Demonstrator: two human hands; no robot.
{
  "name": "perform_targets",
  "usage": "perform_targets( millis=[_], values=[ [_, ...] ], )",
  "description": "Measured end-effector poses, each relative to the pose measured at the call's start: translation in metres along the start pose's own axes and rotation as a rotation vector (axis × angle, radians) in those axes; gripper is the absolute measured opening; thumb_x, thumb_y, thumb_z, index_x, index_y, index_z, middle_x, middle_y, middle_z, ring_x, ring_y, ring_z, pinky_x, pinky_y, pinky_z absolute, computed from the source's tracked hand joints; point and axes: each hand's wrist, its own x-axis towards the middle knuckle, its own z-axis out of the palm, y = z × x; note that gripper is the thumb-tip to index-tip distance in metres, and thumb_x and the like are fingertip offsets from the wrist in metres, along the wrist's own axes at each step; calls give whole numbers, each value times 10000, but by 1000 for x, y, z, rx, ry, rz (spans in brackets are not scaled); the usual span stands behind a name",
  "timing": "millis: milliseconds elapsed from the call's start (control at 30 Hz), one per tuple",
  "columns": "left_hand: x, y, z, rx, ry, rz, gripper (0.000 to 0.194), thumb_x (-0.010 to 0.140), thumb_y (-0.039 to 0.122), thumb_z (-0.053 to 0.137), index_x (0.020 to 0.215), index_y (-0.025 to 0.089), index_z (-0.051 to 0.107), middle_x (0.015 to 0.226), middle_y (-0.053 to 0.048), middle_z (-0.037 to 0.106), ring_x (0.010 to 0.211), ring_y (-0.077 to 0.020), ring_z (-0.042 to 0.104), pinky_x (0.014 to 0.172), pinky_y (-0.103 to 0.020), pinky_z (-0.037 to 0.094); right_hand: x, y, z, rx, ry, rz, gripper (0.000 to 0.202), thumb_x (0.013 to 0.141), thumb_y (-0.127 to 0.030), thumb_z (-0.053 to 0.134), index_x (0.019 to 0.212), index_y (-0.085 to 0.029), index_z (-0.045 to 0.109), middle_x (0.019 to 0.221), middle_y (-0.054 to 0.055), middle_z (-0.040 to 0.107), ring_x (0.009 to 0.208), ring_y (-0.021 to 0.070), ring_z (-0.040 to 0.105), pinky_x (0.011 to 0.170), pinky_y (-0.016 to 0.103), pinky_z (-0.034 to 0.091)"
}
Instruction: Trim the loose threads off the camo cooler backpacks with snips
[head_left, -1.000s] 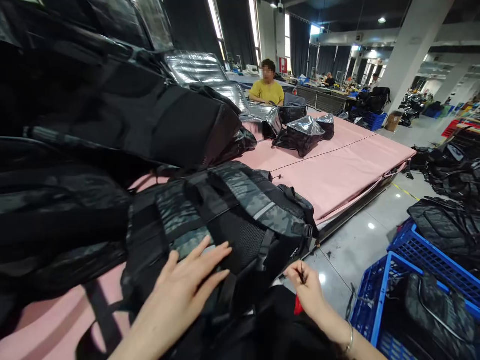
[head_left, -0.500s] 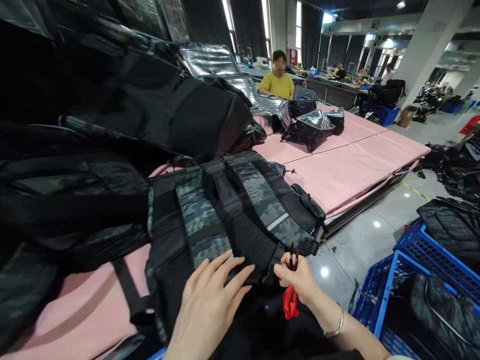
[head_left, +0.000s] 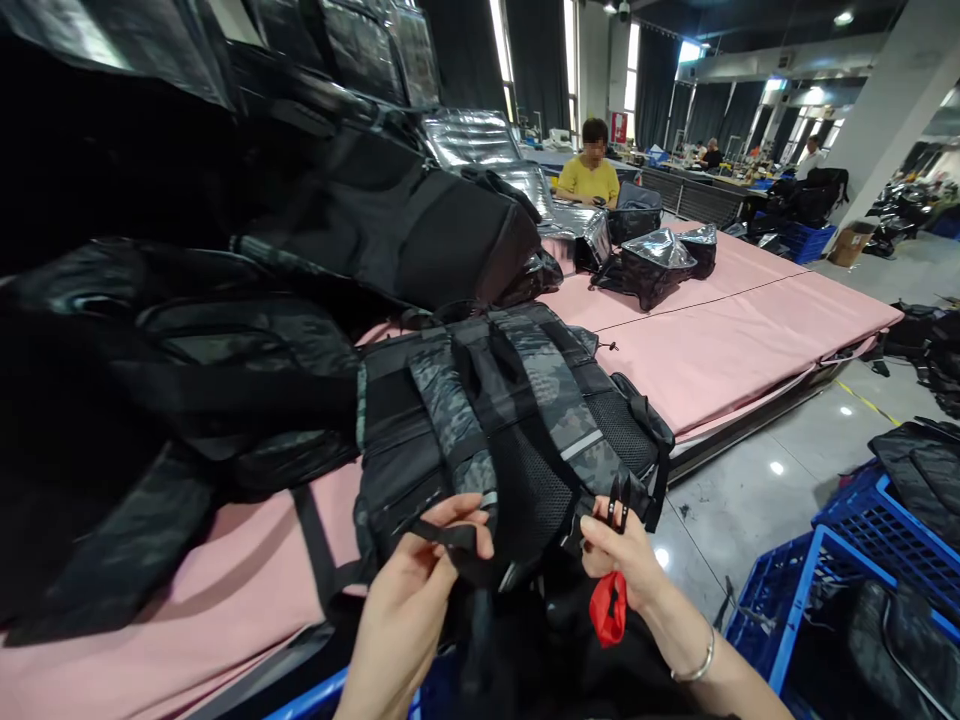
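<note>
A black and dark camouflage backpack (head_left: pixel 394 415) lies on the pink-covered table, its shoulder straps and mesh back panel facing up. At its near edge, my left hand (head_left: pixel 412 595) pinches a black webbing strap (head_left: pixel 454 537) beside the lower end of the left shoulder strap (head_left: pixel 450 410). My right hand (head_left: pixel 626 562) is closed around black thread snips (head_left: pixel 619 498), blades pointing up. From the snips hangs a looped red cloth strip (head_left: pixel 608 610). The right fingers are close to the bag's lower corner; whether they also grip its webbing, I cannot tell.
More dark bags (head_left: pixel 420 220) are piled at left and behind. Silver-lined bags (head_left: pixel 652 262) stand on the pink table (head_left: pixel 765 320). Blue crates (head_left: pixel 806 570) with bags sit on the floor at right. Across the table is a person in yellow (head_left: pixel 590 178).
My left hand has gone from lying spread on the backpack to pinching a black strap. The right hand still holds the snips. The view has shifted left.
</note>
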Motion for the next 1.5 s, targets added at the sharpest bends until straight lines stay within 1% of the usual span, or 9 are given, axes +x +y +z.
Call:
perform_targets(
  millis=[267, 433, 667, 767, 900, 1067, 1200, 1333, 1500],
  values=[
    [-6, -3, -3, -5, -102, -119, 369, 630, 354, 695, 931, 140, 677, 800, -56, 630, 816, -182, 568, 807, -287, 463, 1, -2, 11, 62, -9, 43, 467, 598, -393, 785, 677, -198, 368, 440, -153, 240, 343, -10, 145, 362, 147, 133],
    [-10, -15, -1, 323, -125, 174, 331, 777, 345, 551, 1061, 188, 616, 1016, -75, 634, 993, -217, 571, 928, -352, 425, 6, 6, 11, 79, 15, 23, 444, 621, -365, 779, 640, -191, 371, 419, -150, 235, 346, -4, 169, 372, 156, 145],
    [-15, -15, 10, 1138, -510, 843, 410, 753, 129, 500, 1117, 297, 586, 1233, -30, 571, 1231, -265, 409, 1020, -502, 314, 6, -3, 8, 221, 44, 28, 426, 610, -339, 785, 655, -184, 391, 473, -133, 342, 338, -18, 157, 364, 156, 138],
    [-12, -21, 22, 1300, -461, 943, 374, 733, 100, 492, 1020, 291, 639, 1235, -42, 575, 1213, -298, 430, 1018, -556, 261, 7, -7, 7, 152, 51, -18, 442, 617, -355, 778, 635, -188, 370, 426, -146, 274, 345, -7, 160, 372, 156, 153],
    [-8, -30, 28, 1204, -389, 1011, 271, 781, 148, 472, 915, 285, 663, 1149, -36, 629, 1171, -281, 471, 1028, -549, 215, 10, -5, 4, 25, 124, -94, 481, 601, -396, 775, 624, -198, 338, 415, -146, 265, 359, 3, 163, 374, 162, 151],
    [-13, -23, 20, 937, -494, 786, 232, 840, 223, 425, 948, 233, 629, 987, -62, 667, 1027, -215, 559, 947, -398, 365, 12, 1, 1, -94, 229, -132, 452, 565, -418, 787, 681, -180, 421, 470, -119, 352, 391, 14, 237, 375, 159, 167],
    [-19, -11, 18, 842, -420, 572, 218, 824, 353, 459, 910, 230, 617, 927, -60, 648, 907, -220, 569, 794, -327, 427, 9, -2, 5, -58, 158, -65, 452, 594, -434, 771, 694, -194, 400, 426, -144, 277, 366, 11, 177, 371, 155, 139],
    [-21, -6, 22, 859, -379, 495, 282, 842, 372, 406, 644, 220, 537, 717, -24, 604, 738, -191, 545, 720, -301, 397, 6, -6, 10, -10, 87, -31, 471, 577, -435, 780, 667, -196, 385, 434, -142, 283, 354, 5, 168, 362, 156, 127],
    [-21, -5, 24, 889, -474, 456, 312, 865, 362, 357, 616, 216, 476, 651, -3, 551, 676, -173, 510, 708, -292, 371, 6, -6, 16, -23, 61, -66, 445, 588, -428, 770, 652, -190, 399, 432, -133, 308, 356, 9, 192, 362, 159, 140]
  ],
)
